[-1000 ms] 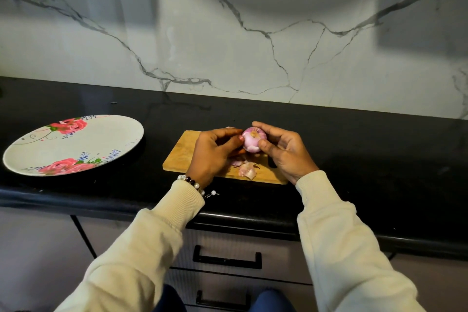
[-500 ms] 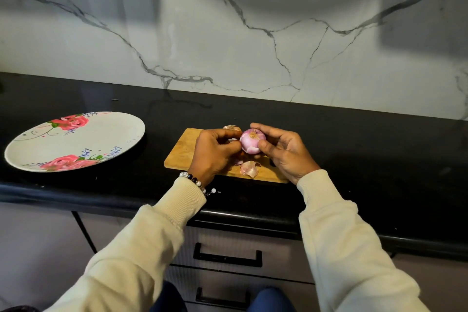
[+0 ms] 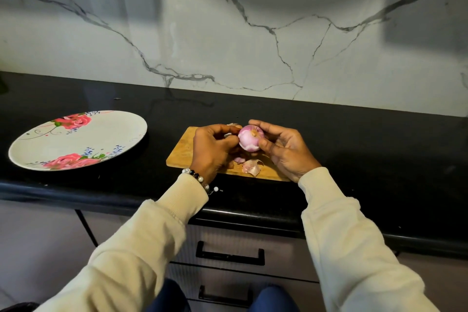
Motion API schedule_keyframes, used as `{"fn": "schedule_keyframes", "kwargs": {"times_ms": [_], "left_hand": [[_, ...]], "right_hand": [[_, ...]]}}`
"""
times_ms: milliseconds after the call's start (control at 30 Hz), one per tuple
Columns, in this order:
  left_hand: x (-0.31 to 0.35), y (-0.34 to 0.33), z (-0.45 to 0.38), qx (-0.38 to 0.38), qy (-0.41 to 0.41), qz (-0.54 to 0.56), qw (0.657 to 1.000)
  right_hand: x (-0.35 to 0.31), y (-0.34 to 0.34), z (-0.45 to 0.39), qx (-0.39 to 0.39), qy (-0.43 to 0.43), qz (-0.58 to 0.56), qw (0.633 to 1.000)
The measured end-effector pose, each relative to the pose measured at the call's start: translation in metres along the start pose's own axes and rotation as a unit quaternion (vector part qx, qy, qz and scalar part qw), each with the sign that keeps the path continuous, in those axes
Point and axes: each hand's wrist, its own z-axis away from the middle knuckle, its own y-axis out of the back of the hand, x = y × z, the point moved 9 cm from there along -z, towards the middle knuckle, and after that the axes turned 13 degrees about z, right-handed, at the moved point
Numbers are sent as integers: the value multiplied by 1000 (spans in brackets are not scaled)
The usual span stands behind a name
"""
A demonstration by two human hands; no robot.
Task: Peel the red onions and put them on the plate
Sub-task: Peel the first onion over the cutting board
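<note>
Over the black counter (image 3: 354, 149), both hands' curled fingers grip the onion (image 3: 250, 138).

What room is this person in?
Most likely a home kitchen: a black countertop against a marble-look wall, drawers underneath, and a wooden chopping board where a red onion is being peeled.

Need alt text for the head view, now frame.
Both hands, left and right, hold a partly peeled red onion over a wooden board on a black counter. Peels lie on the board; a floral plate sits empty to the left.
</note>
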Motion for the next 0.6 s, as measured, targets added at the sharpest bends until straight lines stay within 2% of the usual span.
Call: {"fn": "schedule_keyframes", "kwargs": {"times_ms": [233,367,433,500,600], "left_hand": [[6,-5,0,-6,-20,49,999],[4,-3,-2,-15,-32,25,999],[3,-4,-6,-27,-58,-27,998],[7,-7,-6,-41,-113,-125,985],[15,-25,2,-96,-196,-276,936]], "right_hand": [[0,9,-1,35,-10,-81,996],[-1,12,-2,53,-11,-85,995],[-1,15,-1,61,-10,-83,995],[-1,18,-2,71,-4,-83,994],[-3,24,-2,95,2,-84,992]]}}
